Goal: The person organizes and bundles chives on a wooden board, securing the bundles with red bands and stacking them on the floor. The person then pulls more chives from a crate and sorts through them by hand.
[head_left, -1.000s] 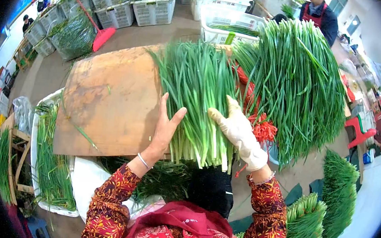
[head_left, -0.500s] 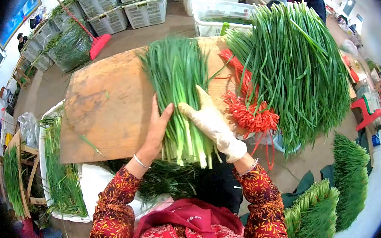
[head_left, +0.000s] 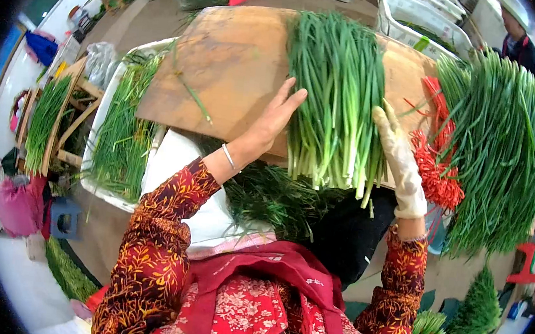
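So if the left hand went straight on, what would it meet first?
The middle greens, most likely: the left hand points at their side and may be touching them; depth is unclear.

One camera sat on the person's head. It looked forward and down, with the red apron [head_left: 297,268] close at the bottom, the left hand [head_left: 271,119] and right hand [head_left: 399,153] nearer the middle, and a white crate [head_left: 401,33] farther off near the top.
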Motion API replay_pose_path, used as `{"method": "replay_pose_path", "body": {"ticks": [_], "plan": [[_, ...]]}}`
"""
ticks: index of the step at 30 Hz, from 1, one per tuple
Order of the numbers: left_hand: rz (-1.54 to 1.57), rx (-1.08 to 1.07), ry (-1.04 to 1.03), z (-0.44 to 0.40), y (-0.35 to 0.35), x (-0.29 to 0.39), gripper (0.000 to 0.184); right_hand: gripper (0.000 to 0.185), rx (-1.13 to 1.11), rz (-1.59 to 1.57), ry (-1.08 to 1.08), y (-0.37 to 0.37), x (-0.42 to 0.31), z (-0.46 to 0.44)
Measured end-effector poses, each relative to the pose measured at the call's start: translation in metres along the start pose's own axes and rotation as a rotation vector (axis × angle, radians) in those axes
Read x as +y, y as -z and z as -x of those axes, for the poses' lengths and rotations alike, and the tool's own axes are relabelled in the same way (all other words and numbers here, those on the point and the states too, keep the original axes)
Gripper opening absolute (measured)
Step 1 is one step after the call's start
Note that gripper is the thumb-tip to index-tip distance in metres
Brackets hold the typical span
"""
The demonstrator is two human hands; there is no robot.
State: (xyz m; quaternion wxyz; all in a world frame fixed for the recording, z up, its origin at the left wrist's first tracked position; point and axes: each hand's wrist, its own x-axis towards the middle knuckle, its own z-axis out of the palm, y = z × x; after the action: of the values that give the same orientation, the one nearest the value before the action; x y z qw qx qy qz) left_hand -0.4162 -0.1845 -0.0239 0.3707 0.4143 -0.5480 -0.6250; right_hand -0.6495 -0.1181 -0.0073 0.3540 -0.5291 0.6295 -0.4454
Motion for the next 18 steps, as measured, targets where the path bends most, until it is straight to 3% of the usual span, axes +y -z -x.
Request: {"method": "replay_pose_path", "body": {"ticks": [9,12,18], "plan": [[0.039,-0.042,0.066,0.019,0.024,-0.007,0.068,0.06,0.008,-0.083,0.015,0.018,0.015,0.044],[-0.039,0.001,-0.048,0.02,0.023,-0.016,0.066,0.059,0.043,-0.165,0.018,0.013,0.003,0.071],[-0.151,0.072,-0.223,0.02,0.025,-0.036,0.061,0.063,0.283,-0.024,0.307,-0.01,0.008,0.114]]}}
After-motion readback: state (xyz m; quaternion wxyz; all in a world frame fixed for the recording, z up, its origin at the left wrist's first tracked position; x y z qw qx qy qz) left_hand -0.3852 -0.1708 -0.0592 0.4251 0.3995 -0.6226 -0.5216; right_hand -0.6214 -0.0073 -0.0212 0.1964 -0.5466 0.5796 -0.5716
